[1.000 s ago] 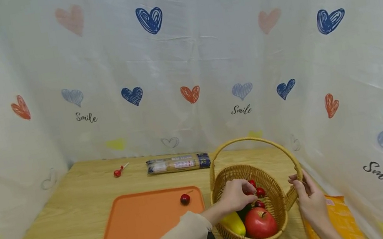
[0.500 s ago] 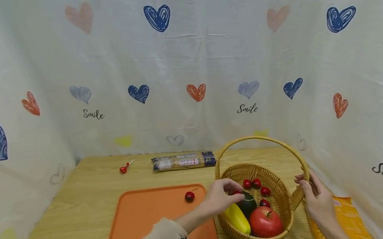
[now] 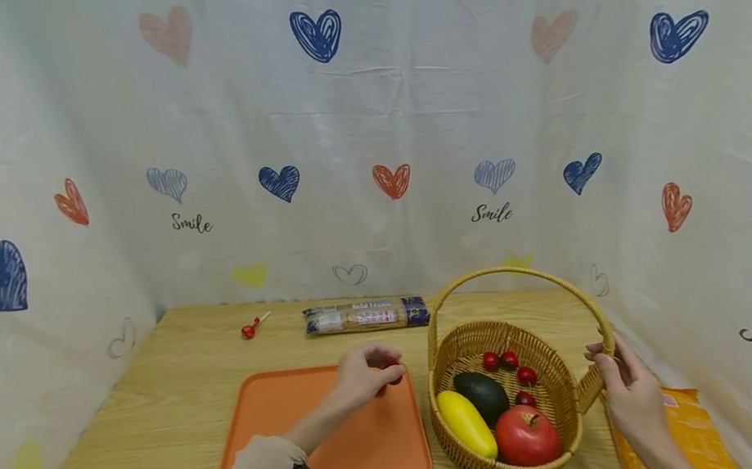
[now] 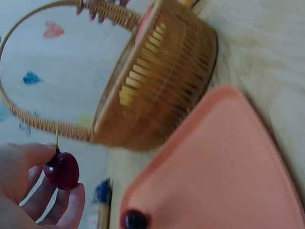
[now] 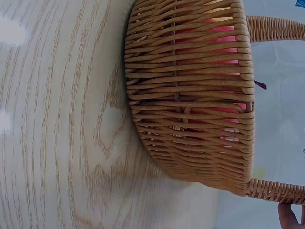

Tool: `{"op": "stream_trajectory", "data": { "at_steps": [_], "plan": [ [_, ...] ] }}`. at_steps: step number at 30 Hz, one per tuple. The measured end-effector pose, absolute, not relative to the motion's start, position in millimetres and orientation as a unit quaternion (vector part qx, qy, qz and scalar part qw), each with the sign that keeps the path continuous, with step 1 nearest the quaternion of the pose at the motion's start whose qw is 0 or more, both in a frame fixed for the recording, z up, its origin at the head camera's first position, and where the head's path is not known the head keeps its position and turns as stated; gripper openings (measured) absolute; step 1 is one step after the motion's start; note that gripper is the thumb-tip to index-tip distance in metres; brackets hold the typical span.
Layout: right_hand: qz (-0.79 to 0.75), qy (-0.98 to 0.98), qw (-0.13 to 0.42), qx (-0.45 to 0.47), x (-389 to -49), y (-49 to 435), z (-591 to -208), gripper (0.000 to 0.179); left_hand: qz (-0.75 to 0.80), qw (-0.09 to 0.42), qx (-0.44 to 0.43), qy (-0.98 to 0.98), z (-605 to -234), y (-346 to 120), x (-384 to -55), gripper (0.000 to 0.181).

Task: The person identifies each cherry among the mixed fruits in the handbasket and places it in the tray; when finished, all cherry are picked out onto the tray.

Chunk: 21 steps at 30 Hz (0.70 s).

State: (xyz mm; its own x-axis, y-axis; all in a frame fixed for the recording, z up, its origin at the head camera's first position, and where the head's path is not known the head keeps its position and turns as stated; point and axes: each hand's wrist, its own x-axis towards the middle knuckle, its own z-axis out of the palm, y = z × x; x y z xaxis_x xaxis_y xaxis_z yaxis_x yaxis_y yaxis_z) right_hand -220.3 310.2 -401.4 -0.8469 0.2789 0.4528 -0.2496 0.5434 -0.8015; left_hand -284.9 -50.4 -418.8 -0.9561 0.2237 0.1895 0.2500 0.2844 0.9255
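Note:
Between the thumb and fingers of my left hand (image 3: 364, 377) is a dark red cherry (image 4: 63, 170), its green stem pointing up. The hand is over the orange tray (image 3: 354, 462). Another cherry (image 4: 135, 219) lies on that tray and is mostly hidden behind the hand in the head view. My right hand (image 3: 633, 397) grips the handle (image 3: 601, 313) of a wicker basket (image 3: 458, 457) at its right side. Inside the basket are a yellow elongated fruit (image 3: 466, 424), a dark green avocado (image 3: 481, 395), a red apple (image 3: 527, 436) and several cherries (image 3: 509, 360).
At the back of the wooden table (image 3: 153, 421) lie a red lollipop (image 3: 249, 330) and clear packs with dark blue ends (image 3: 367, 317). An orange packet (image 3: 693, 430) is right of the basket, partly behind the right forearm. A white curtain with hearts (image 3: 398, 98) surrounds the table.
My left hand has come out of the basket with a cherry and moved left over the tray. The right hand keeps its hold on the handle. The head view has shifted slightly.

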Motion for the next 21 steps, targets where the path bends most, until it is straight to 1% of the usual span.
{"op": "stream_trajectory", "data": {
  "at_steps": [4, 9, 15, 21],
  "plan": [
    [0.48, -0.831, 0.281, -0.009, -222, 310, -403, 0.036, -0.575, 0.034, -0.104, -0.811, -427, -73, -291, 0.014],
    [0.478, -0.833, 0.278, -0.007, -223, 312, -403, 0.037, -0.598, 0.04, -0.065, -0.798, -434, -96, -295, 0.012],
    [0.474, -0.837, 0.273, -0.006, -223, 313, -402, 0.04, -0.56, 0.069, -0.013, -0.825, -442, -119, -300, 0.014],
    [0.481, -0.833, 0.274, -0.004, -223, 312, -402, 0.04, -0.526, 0.089, -0.005, -0.846, -449, -133, -304, 0.017]
  ]
}}
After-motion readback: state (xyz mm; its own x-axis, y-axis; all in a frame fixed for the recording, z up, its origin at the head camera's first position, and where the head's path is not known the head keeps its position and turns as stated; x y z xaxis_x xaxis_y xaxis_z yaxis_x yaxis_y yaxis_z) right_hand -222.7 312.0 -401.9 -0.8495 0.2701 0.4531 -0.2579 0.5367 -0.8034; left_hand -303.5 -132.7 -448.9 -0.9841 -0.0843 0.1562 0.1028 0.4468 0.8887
